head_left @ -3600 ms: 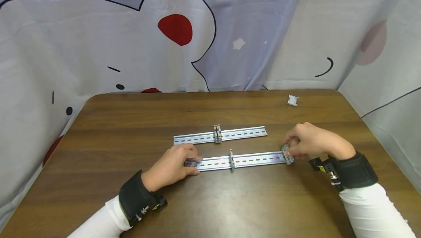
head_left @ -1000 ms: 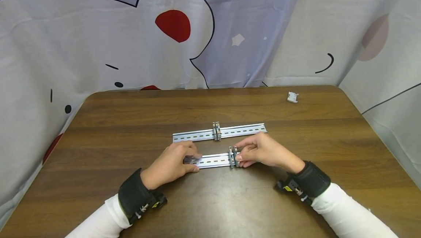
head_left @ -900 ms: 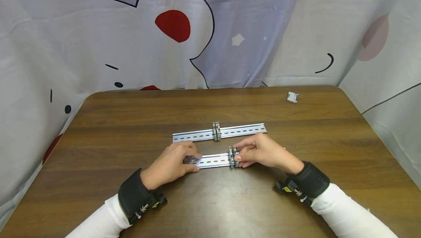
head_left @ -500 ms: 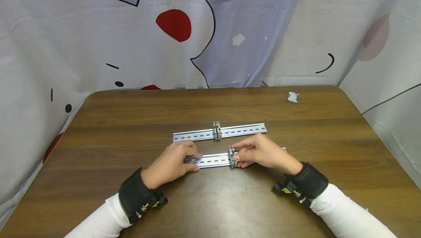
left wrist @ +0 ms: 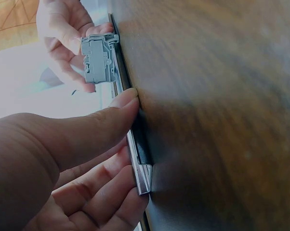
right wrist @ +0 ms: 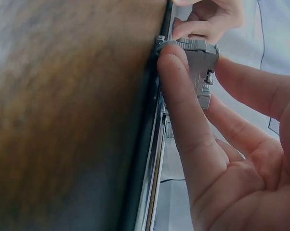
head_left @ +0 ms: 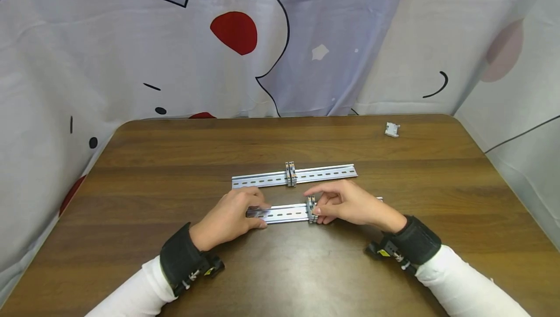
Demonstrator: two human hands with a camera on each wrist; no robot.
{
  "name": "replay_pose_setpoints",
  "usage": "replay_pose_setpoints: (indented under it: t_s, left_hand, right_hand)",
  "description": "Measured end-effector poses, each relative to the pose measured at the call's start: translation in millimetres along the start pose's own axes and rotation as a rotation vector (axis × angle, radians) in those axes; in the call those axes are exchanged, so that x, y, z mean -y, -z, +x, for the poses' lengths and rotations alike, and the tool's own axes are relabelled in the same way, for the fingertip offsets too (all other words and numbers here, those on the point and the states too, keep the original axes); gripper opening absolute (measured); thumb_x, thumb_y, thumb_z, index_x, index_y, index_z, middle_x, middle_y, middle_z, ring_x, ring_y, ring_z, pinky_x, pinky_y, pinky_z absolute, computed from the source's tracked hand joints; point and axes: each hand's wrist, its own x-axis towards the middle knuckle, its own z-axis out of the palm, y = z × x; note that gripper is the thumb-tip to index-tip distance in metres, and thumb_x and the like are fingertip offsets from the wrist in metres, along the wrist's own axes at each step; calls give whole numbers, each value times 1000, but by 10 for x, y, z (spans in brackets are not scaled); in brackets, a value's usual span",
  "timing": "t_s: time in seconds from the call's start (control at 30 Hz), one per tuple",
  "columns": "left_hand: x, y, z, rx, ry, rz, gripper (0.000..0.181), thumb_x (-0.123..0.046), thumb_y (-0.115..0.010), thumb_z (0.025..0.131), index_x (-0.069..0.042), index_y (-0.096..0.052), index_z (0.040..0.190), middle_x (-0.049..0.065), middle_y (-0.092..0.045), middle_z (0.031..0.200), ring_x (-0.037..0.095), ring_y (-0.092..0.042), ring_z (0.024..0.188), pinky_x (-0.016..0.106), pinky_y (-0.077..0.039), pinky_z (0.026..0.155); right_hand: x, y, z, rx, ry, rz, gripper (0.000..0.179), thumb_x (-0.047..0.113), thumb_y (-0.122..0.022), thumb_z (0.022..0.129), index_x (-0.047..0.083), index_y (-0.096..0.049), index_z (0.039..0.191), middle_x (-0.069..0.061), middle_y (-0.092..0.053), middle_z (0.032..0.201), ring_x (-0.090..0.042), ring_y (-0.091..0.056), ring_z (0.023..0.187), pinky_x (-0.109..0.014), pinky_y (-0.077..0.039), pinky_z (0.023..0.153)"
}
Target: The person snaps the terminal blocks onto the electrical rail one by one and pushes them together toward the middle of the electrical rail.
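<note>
A slotted metal DIN rail [head_left: 286, 214] lies nearer to the person. My left hand [head_left: 232, 215] grips its left end, thumb along the near edge and fingers across the far side. Two grey terminal blocks [head_left: 311, 205] sit side by side around the rail's middle. My right hand [head_left: 347, 202] holds them from the right, with the thumb on the right-hand block and the index finger stretched past the far end. In the right wrist view, a terminal block [right wrist: 200, 67] stands between the fingers. The right hand covers much of the rail's right half.
Behind lies a second DIN rail [head_left: 258, 181] with terminal blocks [head_left: 290, 173] at its middle. One loose light-grey terminal block [head_left: 392, 130] lies at the back right of the wooden table [head_left: 175, 151]. A printed curtain [head_left: 153, 44] hangs behind the table.
My right hand has brought a terminal block from the rail's right end leftward, up against the block at the middle. Lately its index finger has shifted left past them. The left hand stays put.
</note>
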Motion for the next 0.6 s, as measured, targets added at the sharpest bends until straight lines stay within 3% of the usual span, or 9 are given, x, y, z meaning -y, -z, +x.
replay_pose_setpoints:
  t_s: [0.23,0.6]
  left_hand:
    - [-1,-5,8,-1,1,11,34,-23,-84,77,-13,-76,109,-4,-63,94,14,-60,87,32,-49,75]
    - [18,-11,9,-14,-18,11,35,-24,-85,76,-13,-76,109,-4,-62,93,13,-59,86,32,-48,75]
  right_hand:
    - [24,-27,2,-34,-5,-48,40,14,-69,92,0,-59,128,-16,-70,84,-31,-70,75,-38,-58,66]
    - [117,-100,1,-84,9,-184,32,8,-65,92,-1,-59,122,-9,-69,78,-26,-70,69,-36,-57,63]
